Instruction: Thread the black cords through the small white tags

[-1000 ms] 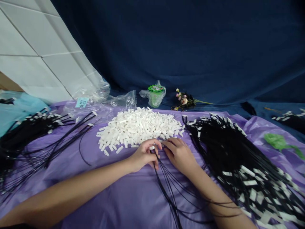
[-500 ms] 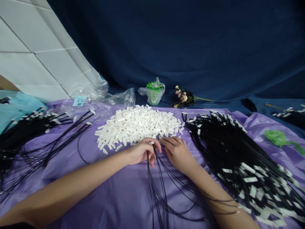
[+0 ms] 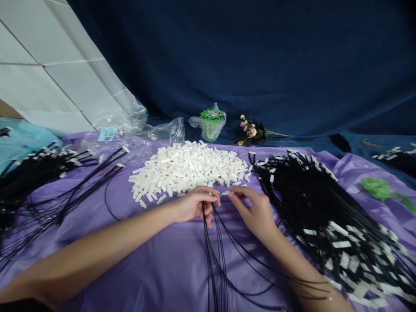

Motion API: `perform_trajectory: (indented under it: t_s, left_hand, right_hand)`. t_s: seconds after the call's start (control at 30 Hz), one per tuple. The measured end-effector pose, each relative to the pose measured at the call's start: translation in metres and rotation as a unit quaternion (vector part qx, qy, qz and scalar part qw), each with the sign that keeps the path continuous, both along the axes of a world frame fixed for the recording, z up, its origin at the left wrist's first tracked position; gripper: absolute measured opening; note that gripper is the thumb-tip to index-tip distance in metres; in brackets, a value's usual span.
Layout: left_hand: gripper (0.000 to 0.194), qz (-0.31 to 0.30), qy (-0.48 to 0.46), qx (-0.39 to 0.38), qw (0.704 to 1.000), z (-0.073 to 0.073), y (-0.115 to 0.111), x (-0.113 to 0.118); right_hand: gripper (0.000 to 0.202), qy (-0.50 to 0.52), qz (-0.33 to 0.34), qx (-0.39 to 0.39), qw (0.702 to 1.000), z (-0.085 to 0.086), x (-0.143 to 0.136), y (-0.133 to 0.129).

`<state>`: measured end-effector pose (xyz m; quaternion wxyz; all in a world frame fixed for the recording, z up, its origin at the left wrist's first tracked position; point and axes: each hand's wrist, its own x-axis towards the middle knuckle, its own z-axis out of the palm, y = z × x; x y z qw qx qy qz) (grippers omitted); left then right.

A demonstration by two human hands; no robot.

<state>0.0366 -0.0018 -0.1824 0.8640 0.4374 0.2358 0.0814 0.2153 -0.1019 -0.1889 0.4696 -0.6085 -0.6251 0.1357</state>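
Note:
Black cords (image 3: pixel 222 260) hang from my left hand (image 3: pixel 199 203), whose fingers are closed around their upper ends. Just to its right, my right hand (image 3: pixel 253 208) pinches a small white piece (image 3: pixel 225 193) between thumb and index finger. Behind both hands lies a heap of small white pieces (image 3: pixel 188 167). The loose ends of the cords curve down across the purple sheet (image 3: pixel 156 260), and some pass over my right forearm.
Black cords with white ends lie in a big bundle (image 3: pixel 312 195) at the right and another (image 3: pixel 35 169) at the left. Behind the heap are clear plastic bags (image 3: pixel 165 132), a green cup (image 3: pixel 212 125) in plastic and artificial flowers (image 3: pixel 251 130). Green plastic (image 3: pixel 377 187) lies far right.
My right hand has drawn slightly right, its thumb and index finger now pinched on a white piece. The white piece seen at my left fingertips is no longer visible there.

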Motion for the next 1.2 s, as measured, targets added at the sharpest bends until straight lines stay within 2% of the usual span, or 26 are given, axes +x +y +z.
perform_trajectory:
  t_s: [0.13, 0.23, 0.47, 0.57, 0.67, 0.8, 0.97, 1.1, 1.2]
  left_hand:
    - [0.007, -0.032, 0.018, 0.02, 0.999, 0.004, -0.001, -0.001]
    - [0.008, -0.068, 0.037, 0.046, 0.996, 0.007, -0.001, -0.001]
    - [0.013, -0.14, 0.069, 0.089, 0.984, 0.008, 0.003, -0.001]
    - [0.027, -0.154, 0.067, 0.104, 0.98, 0.008, 0.004, -0.002]
    - [0.038, -0.135, 0.066, 0.101, 0.983, 0.007, 0.003, -0.002]
    - [0.024, -0.097, 0.04, 0.064, 0.992, 0.001, 0.002, 0.0]
    - [0.02, -0.062, 0.032, 0.059, 0.996, -0.007, 0.001, 0.002]
    - [0.016, -0.023, 0.031, 0.037, 0.999, -0.005, -0.001, 0.003]
    - [0.018, -0.016, 0.049, 0.044, 0.998, -0.001, -0.003, 0.003]
  right_hand:
    - [0.021, 0.182, 0.0, -0.08, 0.98, 0.007, -0.004, -0.003]
    - [0.024, 0.257, 0.012, -0.105, 0.961, 0.009, -0.005, -0.003]
    - [0.023, 0.294, 0.065, -0.138, 0.944, 0.009, -0.01, -0.003]
    - [0.021, 0.289, 0.086, -0.134, 0.944, 0.009, -0.015, -0.005]
    - [0.021, 0.276, 0.082, -0.133, 0.949, 0.008, -0.017, -0.005]
    - [0.022, 0.265, 0.087, -0.136, 0.951, 0.006, -0.018, -0.005]
    - [0.021, 0.304, 0.103, -0.139, 0.937, 0.006, -0.019, -0.004]
    - [0.025, 0.33, 0.101, -0.149, 0.927, 0.008, -0.02, -0.005]
    - [0.028, 0.295, 0.113, -0.185, 0.931, 0.008, -0.023, -0.009]
